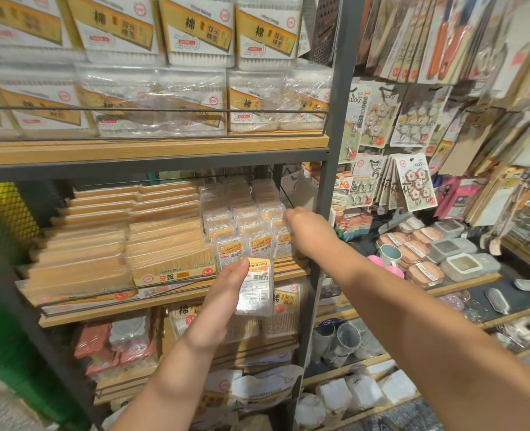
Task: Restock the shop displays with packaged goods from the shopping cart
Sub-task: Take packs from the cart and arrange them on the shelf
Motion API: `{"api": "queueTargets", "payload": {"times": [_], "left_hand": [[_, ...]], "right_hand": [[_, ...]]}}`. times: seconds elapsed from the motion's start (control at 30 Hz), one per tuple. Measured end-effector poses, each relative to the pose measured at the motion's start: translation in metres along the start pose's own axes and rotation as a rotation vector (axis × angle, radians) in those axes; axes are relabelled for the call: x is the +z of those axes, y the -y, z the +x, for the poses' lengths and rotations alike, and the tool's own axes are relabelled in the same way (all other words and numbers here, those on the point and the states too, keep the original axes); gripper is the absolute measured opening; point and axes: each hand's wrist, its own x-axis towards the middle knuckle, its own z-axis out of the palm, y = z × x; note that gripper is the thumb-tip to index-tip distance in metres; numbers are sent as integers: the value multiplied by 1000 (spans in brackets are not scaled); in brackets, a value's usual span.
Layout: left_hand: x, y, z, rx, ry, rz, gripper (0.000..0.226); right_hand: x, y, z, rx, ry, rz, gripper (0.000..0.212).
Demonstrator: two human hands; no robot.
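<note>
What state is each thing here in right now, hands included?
Left hand: holds a dental floss pack, upright.
Right hand: reaches into the floss rows; fingers hidden.
Toothpick packs: stacked, leaning back.
Cotton swab boxes: stacked, sealed.

Bright, even overhead lighting; shadows soft. Glare on the plastic-wrapped cotton swab boxes. Motion blur softens the left edge and hanging packets. Wide-angle distortion bows the shelf frame.

Floss pack: "DENTAL FLOSS"; toothpick pack: "TOOTHPICK".
</note>
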Motion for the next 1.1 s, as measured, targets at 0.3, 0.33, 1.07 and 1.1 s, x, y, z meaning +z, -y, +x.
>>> {"api": "queueTargets", "payload": {"times": [0.3,0.33,1.07,1.1], "left_hand": [[-3,-1,-8,-34,42,-51,97],[-6,-1,-6,-34,30,-55,100],[29,-16,1,24,118,104,43],[29,-16,3,33,113,113,51]], "right_hand": [[-20,-4,-11,-9,101,233,79],[-25,-5,-13,-23,112,231,80],[-17,-16,-66,29,474,1126,35],[-17,-17,-67,29,469,1122,37]]}}
